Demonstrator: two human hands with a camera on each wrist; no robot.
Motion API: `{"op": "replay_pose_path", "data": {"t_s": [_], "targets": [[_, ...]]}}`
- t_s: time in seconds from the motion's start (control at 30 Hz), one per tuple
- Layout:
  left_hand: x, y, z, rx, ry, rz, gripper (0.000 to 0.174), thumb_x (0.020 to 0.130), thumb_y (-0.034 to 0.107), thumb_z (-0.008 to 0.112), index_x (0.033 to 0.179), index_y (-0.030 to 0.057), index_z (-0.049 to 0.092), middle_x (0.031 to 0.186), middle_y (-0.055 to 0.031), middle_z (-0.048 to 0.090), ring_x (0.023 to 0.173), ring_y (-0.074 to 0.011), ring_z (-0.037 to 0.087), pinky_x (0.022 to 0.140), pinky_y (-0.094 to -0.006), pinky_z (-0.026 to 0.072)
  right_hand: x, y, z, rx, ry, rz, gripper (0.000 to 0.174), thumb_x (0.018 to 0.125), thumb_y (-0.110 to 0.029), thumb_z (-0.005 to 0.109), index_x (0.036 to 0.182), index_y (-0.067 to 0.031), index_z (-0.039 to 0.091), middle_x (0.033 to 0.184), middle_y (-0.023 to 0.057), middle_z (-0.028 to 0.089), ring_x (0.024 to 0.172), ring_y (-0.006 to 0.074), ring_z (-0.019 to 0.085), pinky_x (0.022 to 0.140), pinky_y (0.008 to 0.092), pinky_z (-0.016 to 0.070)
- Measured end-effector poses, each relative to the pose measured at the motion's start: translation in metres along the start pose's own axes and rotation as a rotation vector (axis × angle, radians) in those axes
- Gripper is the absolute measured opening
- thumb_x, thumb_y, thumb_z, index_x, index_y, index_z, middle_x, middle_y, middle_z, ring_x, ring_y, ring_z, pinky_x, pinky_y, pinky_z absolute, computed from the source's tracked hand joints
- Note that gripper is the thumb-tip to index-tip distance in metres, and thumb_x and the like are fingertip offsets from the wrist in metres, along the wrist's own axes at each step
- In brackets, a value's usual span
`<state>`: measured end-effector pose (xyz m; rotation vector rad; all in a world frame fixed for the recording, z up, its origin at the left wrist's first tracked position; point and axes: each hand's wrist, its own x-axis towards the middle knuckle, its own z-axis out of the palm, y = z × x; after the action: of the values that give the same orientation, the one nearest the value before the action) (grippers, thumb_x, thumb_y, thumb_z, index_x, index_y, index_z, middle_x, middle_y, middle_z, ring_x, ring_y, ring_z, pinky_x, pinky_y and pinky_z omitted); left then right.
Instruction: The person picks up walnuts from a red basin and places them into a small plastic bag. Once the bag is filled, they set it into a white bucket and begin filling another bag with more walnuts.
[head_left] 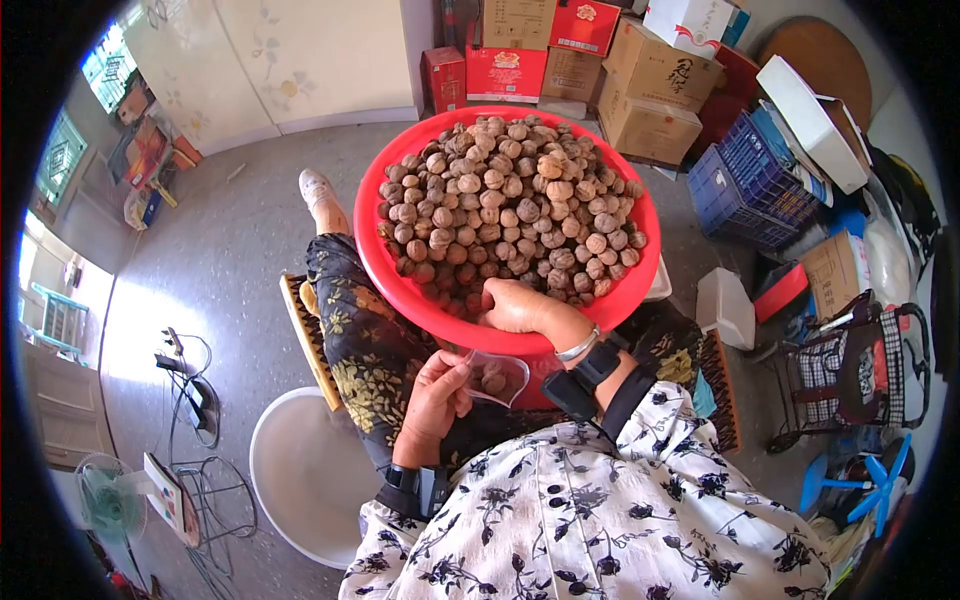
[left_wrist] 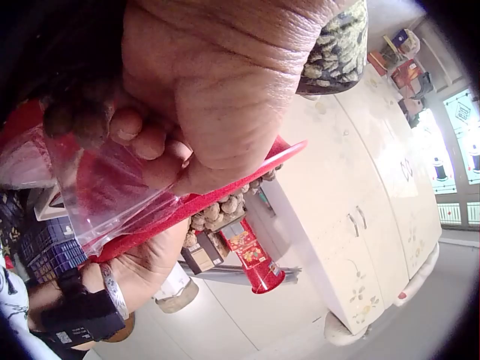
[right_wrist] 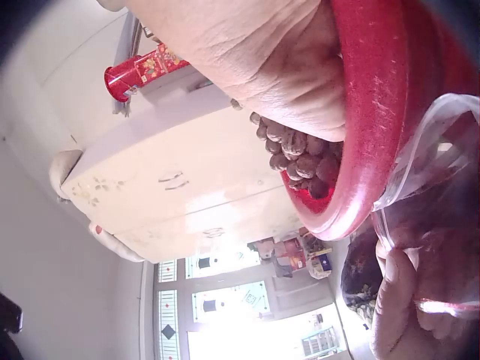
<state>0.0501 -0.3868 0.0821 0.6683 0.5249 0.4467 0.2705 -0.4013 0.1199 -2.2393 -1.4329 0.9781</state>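
A red plastic basin (head_left: 650,255) heaped with walnuts (head_left: 500,190) rests at the person's lap. My right hand (head_left: 520,307) reaches over its near rim, fingers down among the walnuts, where they are hidden; I cannot tell what they hold. Just below that rim, my left hand (head_left: 437,392) pinches the edge of a clear plastic bag (head_left: 512,368). Its mouth gapes toward the basin, and a few walnuts show inside. In the left wrist view, the fingers (left_wrist: 150,141) curl at the edge of the bag (left_wrist: 112,187). From the right wrist, the right palm (right_wrist: 300,82) lies against the basin rim (right_wrist: 367,165).
A large white tub (head_left: 300,480) stands on the floor at left, near cables (head_left: 205,400) and a small fan (head_left: 110,495). Cardboard boxes (head_left: 650,110) are stacked behind the basin. Blue crates (head_left: 745,190) and a checked trolley (head_left: 850,370) stand at right.
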Motion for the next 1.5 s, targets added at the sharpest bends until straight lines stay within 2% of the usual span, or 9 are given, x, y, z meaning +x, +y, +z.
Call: {"op": "replay_pose_path", "data": {"t_s": [0.13, 0.2, 0.33, 0.5, 0.63, 0.9, 1.2, 1.33, 1.5], "targets": [[0.0, 0.0, 0.0, -0.019, 0.004, 0.001, 0.008, 0.094, 0.012, 0.062, 0.089, 0.0088, 0.057, 0.06, 0.0016, 0.053, 0.041, -0.0074, 0.046, 0.039, -0.0225, 0.0361, -0.005, 0.005, 0.0, 0.042, 0.059, -0.046, 0.032, 0.079, -0.019, 0.072, 0.102, 0.0004, 0.063, 0.098, 0.0178, 0.068, 0.088, 0.0275, 0.066, 0.078, 0.0379, 0.0518], [-0.001, 0.002, 0.0, 0.003, 0.018, -0.007, 0.008, 0.094, 0.012, 0.062, 0.089, 0.0089, 0.057, 0.059, 0.0015, 0.053, 0.041, -0.0074, 0.046, 0.039, -0.0224, 0.0359, -0.01, 0.006, -0.004, 0.272, 0.135, -0.102, 0.029, 0.082, -0.02, 0.072, 0.101, -0.0003, 0.062, 0.09, 0.0103, 0.068, 0.078, 0.0179, 0.064, 0.07, 0.0318, 0.052], [0.0, 0.0, -0.001, -0.003, 0.003, -0.006, 0.008, 0.094, 0.013, 0.063, 0.089, 0.0088, 0.057, 0.058, 0.0013, 0.053, 0.041, -0.0077, 0.046, 0.039, -0.0224, 0.0355, -0.038, -0.004, -0.021, 0.571, 0.185, -0.168, 0.02, 0.084, -0.019, 0.072, 0.092, -0.0028, 0.064, 0.081, 0.0024, 0.065, 0.075, 0.0092, 0.058, 0.07, 0.0279, 0.0501], [0.002, -0.001, -0.002, -0.008, 0.003, 0.009, 0.008, 0.094, 0.012, 0.062, 0.09, 0.0088, 0.057, 0.058, 0.0007, 0.053, 0.041, -0.0081, 0.046, 0.038, -0.0222, 0.0346, -0.076, -0.012, -0.031, 0.702, 0.062, -0.343, 0.017, 0.084, -0.013, 0.072, 0.095, -0.0032, 0.064, 0.085, 0.0028, 0.066, 0.078, 0.0096, 0.059, 0.074, 0.0277, 0.0503], [0.002, -0.001, -0.002, 0.013, 0.006, 0.012, 0.008, 0.094, 0.013, 0.062, 0.09, 0.0091, 0.057, 0.058, 0.0007, 0.053, 0.041, -0.0078, 0.046, 0.039, -0.0219, 0.0342, -0.092, -0.021, -0.032, 0.52, -0.056, -0.387, 0.021, 0.084, -0.016, 0.074, 0.098, -0.0027, 0.065, 0.086, 0.0031, 0.068, 0.08, 0.0104, 0.061, 0.076, 0.0279, 0.0505], [0.001, 0.0, -0.002, 0.002, 0.037, 0.02, 0.007, 0.093, 0.012, 0.062, 0.09, 0.0102, 0.056, 0.058, 0.0015, 0.052, 0.041, -0.007, 0.044, 0.039, -0.021, 0.0332, -0.078, 0.008, -0.022, 0.573, 0.281, -0.252, 0.008, 0.091, -0.01, 0.065, 0.096, -0.0036, 0.062, 0.078, -0.0036, 0.059, 0.063, 0.0035, 0.053, 0.056, 0.0205, 0.045], [0.004, -0.004, -0.008, -0.005, -0.035, 0.024, 0.005, 0.094, 0.011, 0.061, 0.092, 0.0099, 0.056, 0.062, 0.0006, 0.053, 0.045, -0.0073, 0.045, 0.04, -0.0222, 0.0338, -0.066, 0.054, -0.028, 0.288, 0.601, -0.13, 0.006, 0.084, -0.003, 0.063, 0.089, -0.0004, 0.063, 0.074, 0.0025, 0.064, 0.067, 0.0095, 0.059, 0.061, 0.0272, 0.0492], [0.003, -0.002, -0.006, 0.008, -0.042, 0.032, 0.005, 0.094, 0.011, 0.06, 0.092, 0.0094, 0.056, 0.063, 0.0001, 0.053, 0.044, -0.0075, 0.044, 0.039, -0.0224, 0.0341, -0.06, 0.057, -0.03, 0.273, 0.567, -0.144, 0.008, 0.083, -0.004, 0.065, 0.091, -0.0009, 0.063, 0.076, 0.0061, 0.066, 0.068, 0.0141, 0.062, 0.064, 0.0296, 0.0504], [0.003, -0.003, -0.005, 0.042, -0.012, 0.034, 0.005, 0.093, 0.01, 0.06, 0.091, 0.0089, 0.056, 0.061, -0.0001, 0.053, 0.042, -0.0081, 0.043, 0.039, -0.023, 0.0345, -0.047, 0.052, -0.026, -0.02, 0.343, -0.269, 0.021, 0.079, -0.004, 0.067, 0.1, -0.0015, 0.063, 0.094, 0.0155, 0.066, 0.089, 0.0318, 0.065, 0.08, 0.0392, 0.0506]]}}
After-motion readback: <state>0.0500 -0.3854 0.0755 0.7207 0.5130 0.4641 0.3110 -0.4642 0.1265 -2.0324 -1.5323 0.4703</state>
